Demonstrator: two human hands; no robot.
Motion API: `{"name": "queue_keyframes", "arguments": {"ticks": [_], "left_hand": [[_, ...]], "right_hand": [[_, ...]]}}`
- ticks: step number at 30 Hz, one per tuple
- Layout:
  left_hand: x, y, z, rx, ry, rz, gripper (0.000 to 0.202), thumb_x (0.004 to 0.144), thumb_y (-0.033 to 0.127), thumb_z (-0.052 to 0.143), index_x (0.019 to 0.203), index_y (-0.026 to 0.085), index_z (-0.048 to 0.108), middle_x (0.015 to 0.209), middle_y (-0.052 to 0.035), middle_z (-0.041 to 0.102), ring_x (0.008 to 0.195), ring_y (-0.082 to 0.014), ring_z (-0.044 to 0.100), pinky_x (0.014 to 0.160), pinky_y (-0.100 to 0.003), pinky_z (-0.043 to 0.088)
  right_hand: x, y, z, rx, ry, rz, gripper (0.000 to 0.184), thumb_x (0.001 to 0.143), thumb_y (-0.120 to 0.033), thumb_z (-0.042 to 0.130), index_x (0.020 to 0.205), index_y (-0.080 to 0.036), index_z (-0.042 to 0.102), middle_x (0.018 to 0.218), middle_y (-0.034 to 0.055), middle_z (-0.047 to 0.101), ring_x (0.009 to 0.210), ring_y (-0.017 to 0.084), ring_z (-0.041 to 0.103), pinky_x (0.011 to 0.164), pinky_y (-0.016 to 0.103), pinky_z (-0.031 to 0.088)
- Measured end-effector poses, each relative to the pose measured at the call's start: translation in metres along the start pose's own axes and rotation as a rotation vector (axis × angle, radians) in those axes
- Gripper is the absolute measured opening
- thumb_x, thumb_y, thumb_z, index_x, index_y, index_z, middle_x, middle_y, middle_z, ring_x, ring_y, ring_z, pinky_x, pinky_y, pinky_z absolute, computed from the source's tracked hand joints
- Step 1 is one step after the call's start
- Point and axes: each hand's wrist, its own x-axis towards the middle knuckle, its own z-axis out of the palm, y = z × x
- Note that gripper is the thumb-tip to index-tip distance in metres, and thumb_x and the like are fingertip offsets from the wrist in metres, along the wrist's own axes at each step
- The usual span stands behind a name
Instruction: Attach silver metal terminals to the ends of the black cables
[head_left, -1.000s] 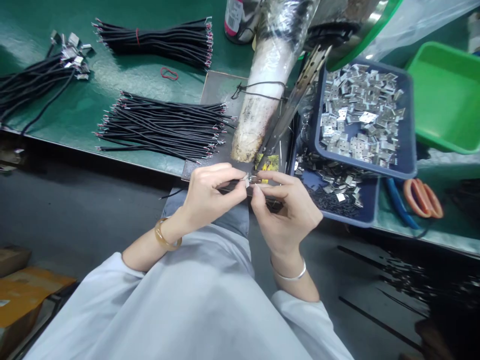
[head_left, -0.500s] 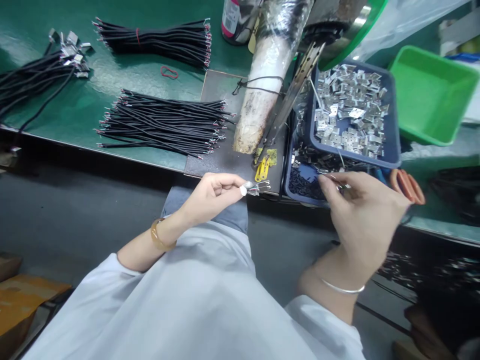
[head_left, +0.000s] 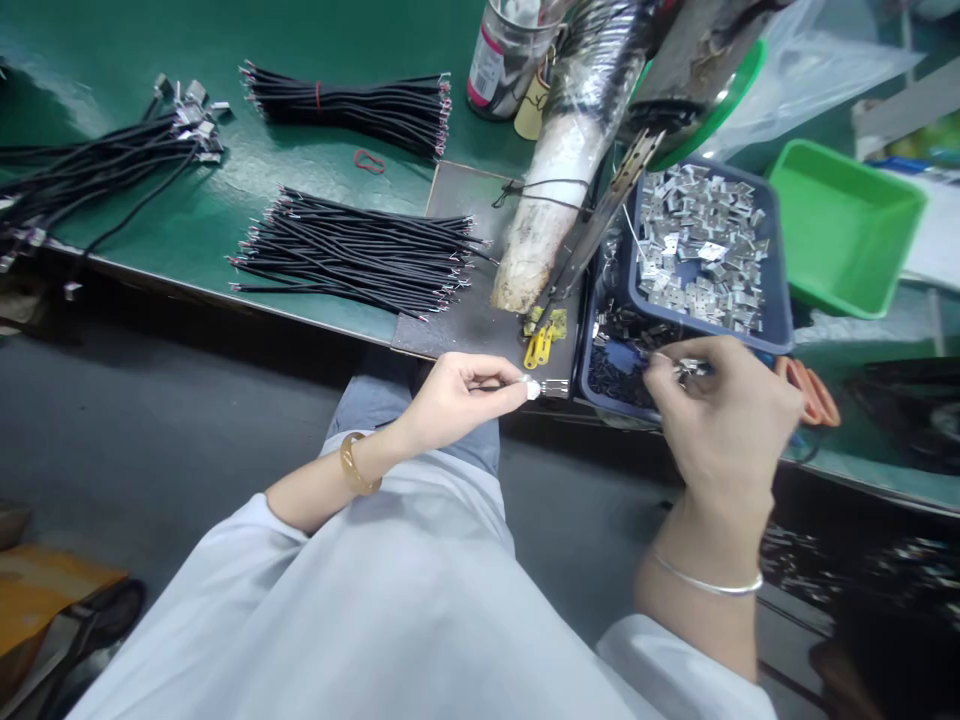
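Head view: noted metal-pronged piece (head_left: 555, 388) clamped facing outward in left hand (head_left: 457, 402), presumably for access; right hand (head_left: 724, 412) noted at lower tray (head_left: 611, 403), cannot tell whether gripping.

The worktop (head_left: 300, 30) is coloured green, the cables (head_left: 356, 250) black, the bin (head_left: 832, 235) bright green; silvery parts (head_left: 709, 251) are framed by a blue tray (head_left: 778, 300).

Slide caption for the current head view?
Left hand holds a metal part; right hand at the lower tray, black cables nearby.

Left hand (head_left: 459, 402) pinching a metal-ended piece (head_left: 556, 388), mid-frame.
Right hand (head_left: 727, 420) at the lower blue tray (head_left: 616, 404), right of centre.
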Motion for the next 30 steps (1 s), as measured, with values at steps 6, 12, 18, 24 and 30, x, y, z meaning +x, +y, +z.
{"name": "queue_keyframes", "arguments": {"ticks": [6,12,18,24,30], "left_hand": [[0.0,-0.005,0.006,0.129,0.176,0.096,0.014,0.08,0.027,0.067,0.076,0.014,0.067,0.054,0.0078,0.039,0.051,-0.0057,0.034,0.051,-0.019,0.033],[-0.006,0.0,0.012,0.467,0.282,0.363,0.013,0.081,0.012,0.059,0.072,0.018,0.052,0.052,0.0118,0.028,0.045,-0.0033,0.022,0.044,-0.016,0.023],[-0.008,-0.003,0.015,0.696,0.326,0.556,0.013,0.08,0.007,0.056,0.073,0.017,0.052,0.052,0.0124,0.03,0.044,-0.002,0.026,0.045,-0.013,0.025],[-0.007,-0.005,0.014,0.79,0.33,0.597,0.014,0.082,0.008,0.057,0.072,0.017,0.053,0.052,0.0114,0.035,0.043,-0.0023,0.029,0.045,-0.014,0.027],[-0.007,-0.006,0.013,0.847,0.335,0.614,0.015,0.083,0.01,0.056,0.072,0.018,0.052,0.051,0.011,0.039,0.042,-0.003,0.034,0.046,-0.015,0.03]], "right_hand": [[-0.028,-0.073,0.0,0.416,0.065,0.195,0.009,0.074,-0.024,0.083,0.077,-0.023,0.075,0.073,0.0011,0.073,0.062,0.015,0.067,0.042,0.023,0.042],[-0.046,-0.096,0.031,0.474,-0.111,0.213,0.011,0.09,-0.021,0.068,0.082,-0.021,0.075,0.074,-0.0014,0.072,0.054,0.008,0.057,0.047,0.021,0.04],[-0.047,-0.093,0.039,0.468,-0.175,0.192,0.022,0.097,-0.024,0.06,0.078,-0.02,0.07,0.071,-0.002,0.067,0.059,0.009,0.057,0.054,0.023,0.04],[-0.048,-0.093,0.036,0.477,-0.196,0.2,0.026,0.099,-0.029,0.058,0.077,-0.02,0.069,0.07,-0.0007,0.067,0.06,0.011,0.058,0.056,0.024,0.042],[-0.048,-0.095,0.035,0.425,-0.194,0.167,0.024,0.098,-0.026,0.059,0.076,-0.02,0.067,0.068,-0.0022,0.063,0.056,0.009,0.052,0.054,0.024,0.04]]}}
